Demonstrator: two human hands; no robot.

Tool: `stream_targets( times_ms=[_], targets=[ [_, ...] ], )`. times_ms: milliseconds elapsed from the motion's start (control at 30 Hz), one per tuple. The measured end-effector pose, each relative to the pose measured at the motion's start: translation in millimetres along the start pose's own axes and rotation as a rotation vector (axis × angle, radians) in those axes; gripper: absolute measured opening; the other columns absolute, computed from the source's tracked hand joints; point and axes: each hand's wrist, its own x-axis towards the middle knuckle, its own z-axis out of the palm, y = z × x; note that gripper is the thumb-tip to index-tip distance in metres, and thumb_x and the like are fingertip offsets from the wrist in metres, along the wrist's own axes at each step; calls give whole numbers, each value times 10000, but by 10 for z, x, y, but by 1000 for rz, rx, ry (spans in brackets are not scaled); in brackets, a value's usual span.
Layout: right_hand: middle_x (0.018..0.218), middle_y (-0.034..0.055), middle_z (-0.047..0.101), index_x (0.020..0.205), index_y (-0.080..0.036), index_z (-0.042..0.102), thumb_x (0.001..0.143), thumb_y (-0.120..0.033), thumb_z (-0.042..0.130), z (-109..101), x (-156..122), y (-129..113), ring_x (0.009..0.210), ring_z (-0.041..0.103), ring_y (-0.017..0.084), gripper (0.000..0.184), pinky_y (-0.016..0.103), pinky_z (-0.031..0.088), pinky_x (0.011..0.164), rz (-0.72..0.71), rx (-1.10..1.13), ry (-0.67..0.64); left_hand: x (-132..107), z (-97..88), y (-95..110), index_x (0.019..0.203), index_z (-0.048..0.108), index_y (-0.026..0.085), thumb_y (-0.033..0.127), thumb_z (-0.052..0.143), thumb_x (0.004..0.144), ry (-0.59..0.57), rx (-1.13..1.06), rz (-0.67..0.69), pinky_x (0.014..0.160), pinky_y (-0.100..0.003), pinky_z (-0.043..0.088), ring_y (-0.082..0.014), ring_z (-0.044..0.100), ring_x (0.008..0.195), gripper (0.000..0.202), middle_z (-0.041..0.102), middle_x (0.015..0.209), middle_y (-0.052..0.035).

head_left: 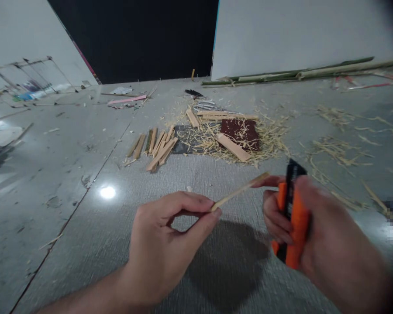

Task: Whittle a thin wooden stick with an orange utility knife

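Observation:
Between thumb and forefinger, my left hand [170,240] pinches one end of a thin bamboo strip [237,192]. The strip slants up and to the right, and its far end meets the outstretched forefinger of my right hand [321,231]. That hand is wrapped round an orange and black utility knife [296,218]; no blade can be made out. Beyond the hands, a wide flat bamboo piece [234,147] lies on a dark red sheet [237,127] strewn with shavings. Left of it rests a pile of short bamboo strips [162,150].
Thin bamboo shavings [275,135] are spread around the sheet and off to the right. Long green bamboo poles [314,72] lie along the wall. A rod frame [29,78] stands at the far left, and a pink strip [127,100] is on the floor.

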Motion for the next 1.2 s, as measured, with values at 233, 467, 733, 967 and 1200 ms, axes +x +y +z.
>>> stream_targets(
  times_ms=[233,467,733,967,1200],
  targets=[
    [516,-82,504,809,-271,485,1109,-430,446,45,-155,-29,386,490,111,342,263,331,398,-626,-858,-161,-4,2,-6,819,801,254,96,827,824,-2,-36,9,738,-128,635,-95,805,790,160,849,863,59],
    [503,-109,454,789,-282,411,1100,-425,454,110,-187,-27,345,453,96,345,239,310,369,-771,-1033,-202,1,-8,-16,822,804,258,55,804,808,-8,-22,51,748,-128,645,-92,814,792,204,854,870,64],
    [514,-103,507,825,-274,485,1093,-428,469,98,-203,8,363,522,119,309,271,340,395,-779,-1064,-205,-5,-7,-11,834,797,277,44,808,800,-12,-69,123,753,-172,674,-119,828,802,236,862,901,46],
    [498,-107,492,789,-271,483,1093,-412,469,93,-201,-40,349,501,109,335,276,323,399,-766,-1023,-239,-8,-35,13,844,787,258,40,797,810,-29,-58,176,725,-172,662,-105,809,769,221,853,877,43],
    [506,-92,501,816,-270,487,1081,-469,479,113,-172,28,339,517,142,331,276,324,414,-767,-1098,-159,-13,-16,50,798,760,267,67,818,818,3,65,177,694,-199,662,-102,778,706,208,839,824,57]
  ],
)
